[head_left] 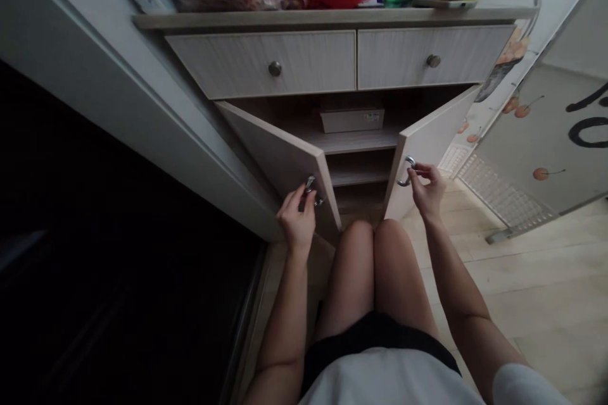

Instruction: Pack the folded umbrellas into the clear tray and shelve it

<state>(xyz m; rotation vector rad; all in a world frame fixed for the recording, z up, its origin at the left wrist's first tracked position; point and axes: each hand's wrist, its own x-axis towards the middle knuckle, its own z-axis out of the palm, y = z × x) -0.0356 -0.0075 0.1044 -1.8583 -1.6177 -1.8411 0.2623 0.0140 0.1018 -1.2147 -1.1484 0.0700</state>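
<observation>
Gripping the open cupboard doors, the left hand (296,218) and right hand (426,191) could slip if the fingers get loose on the small metal handles. Then a door (280,158) could swing and bump a knee (358,247), since it sits very near. The left fingers (304,199) are closed on the left handle (310,188), which lies right under them. The right fingers (420,171) pinch the right handle (409,161), just beside them.
</observation>
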